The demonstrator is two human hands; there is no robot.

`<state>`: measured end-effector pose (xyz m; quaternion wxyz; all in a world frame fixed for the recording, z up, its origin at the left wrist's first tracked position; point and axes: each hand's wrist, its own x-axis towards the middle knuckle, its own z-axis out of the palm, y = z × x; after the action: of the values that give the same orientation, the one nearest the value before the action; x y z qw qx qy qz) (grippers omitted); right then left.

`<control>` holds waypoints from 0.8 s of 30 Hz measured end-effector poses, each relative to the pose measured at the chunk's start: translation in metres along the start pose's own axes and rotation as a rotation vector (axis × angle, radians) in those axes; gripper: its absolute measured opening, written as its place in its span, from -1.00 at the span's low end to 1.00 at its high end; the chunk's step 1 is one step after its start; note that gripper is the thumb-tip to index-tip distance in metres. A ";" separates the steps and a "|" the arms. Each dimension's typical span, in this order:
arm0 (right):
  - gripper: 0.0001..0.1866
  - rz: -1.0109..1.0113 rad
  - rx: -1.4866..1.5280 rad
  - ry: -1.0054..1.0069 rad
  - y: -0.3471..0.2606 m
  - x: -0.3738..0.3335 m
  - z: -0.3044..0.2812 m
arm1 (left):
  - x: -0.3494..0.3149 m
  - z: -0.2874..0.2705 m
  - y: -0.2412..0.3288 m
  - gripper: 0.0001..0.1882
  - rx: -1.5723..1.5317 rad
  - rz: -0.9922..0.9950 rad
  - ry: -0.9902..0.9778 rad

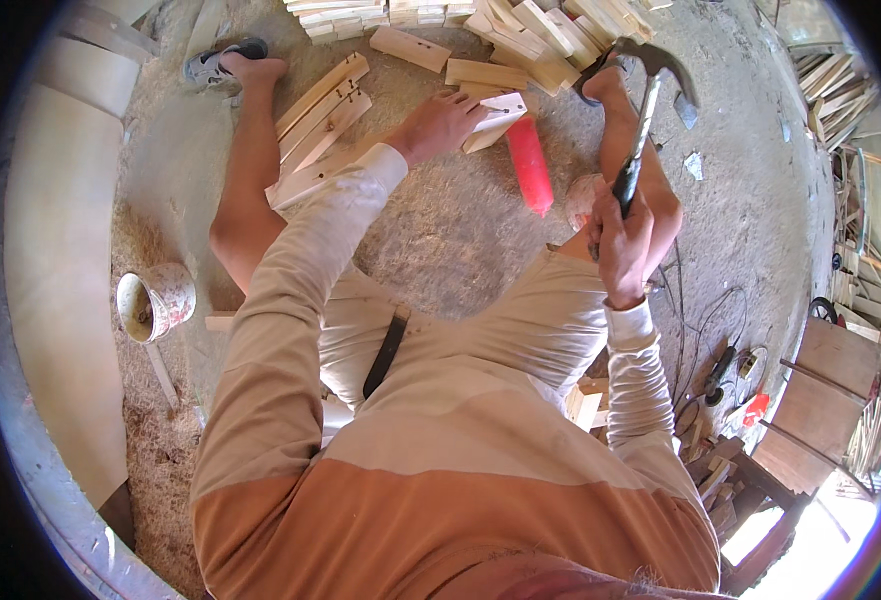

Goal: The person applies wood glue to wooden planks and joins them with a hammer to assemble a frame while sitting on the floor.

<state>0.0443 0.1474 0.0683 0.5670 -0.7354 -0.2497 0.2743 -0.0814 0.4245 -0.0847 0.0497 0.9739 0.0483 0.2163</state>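
My right hand [622, 245] is closed round the dark grip of a claw hammer [644, 130], its metal head raised toward the far right. My left hand [440, 128] grips the left part of a short wooden block [501, 108] with small dark nails or holes in its face. That block rests over other wood, partly hidden by my fingers. Just right of it lies a red elongated object [529, 168], whose kind I cannot make out. Left of my left hand, several wooden pieces [322, 118] with dark nails standing up lie side by side.
Stacked wood strips [380, 15] and loose blocks [530, 45] lie on the far floor between my feet. A dirty white bucket [168, 295] stands at left. Cords and a corded power tool [722, 372] lie at right, near a wooden panel [818, 400] and scrap wood.
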 end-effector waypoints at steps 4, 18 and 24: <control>-0.84 0.043 0.045 0.008 0.020 -0.011 0.002 | 0.000 -0.007 -0.002 -0.84 -0.042 0.082 0.039; -0.79 0.074 -0.039 0.016 0.046 -0.021 0.002 | -0.004 -0.010 0.012 -0.88 -0.265 -0.041 0.002; -0.72 0.133 -0.092 -0.025 0.055 -0.023 0.001 | 0.015 -0.001 0.007 -0.85 -0.452 -0.175 0.136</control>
<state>0.0301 0.1200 0.0169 0.5100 -0.7722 -0.2196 0.3089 -0.0680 0.4196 -0.0773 0.2816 0.9133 0.0861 0.2814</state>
